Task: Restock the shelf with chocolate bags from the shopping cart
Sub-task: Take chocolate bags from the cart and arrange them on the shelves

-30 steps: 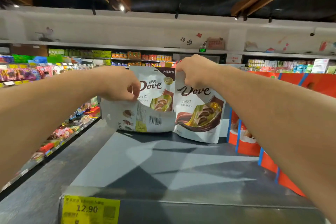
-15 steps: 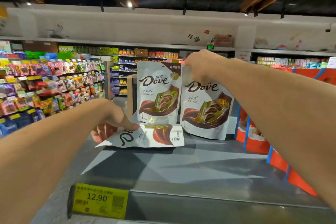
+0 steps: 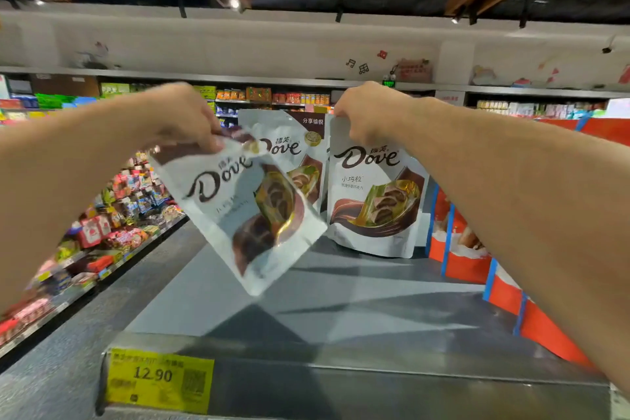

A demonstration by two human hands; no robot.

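Note:
My left hand [image 3: 185, 119] pinches the top edge of a white and brown Dove chocolate bag [image 3: 238, 211], which hangs tilted in the air above the grey shelf [image 3: 341, 310]. My right hand [image 3: 364, 112] grips the top of a second Dove bag [image 3: 375, 201] that stands upright at the back of the shelf. A third Dove bag [image 3: 289, 147] stands upright between them, partly hidden behind the tilted bag. The shopping cart is out of view.
Red and blue boxes [image 3: 477, 249] line the shelf's right side. A yellow 12.90 price tag [image 3: 158, 378] is fixed to the shelf's front edge. To the left, lower shelves hold colourful snack packs [image 3: 112, 225].
My left hand has lifted the bag that lay flat on the shelf; it now hangs tilted, front face toward me. My right hand still holds the standing bag.

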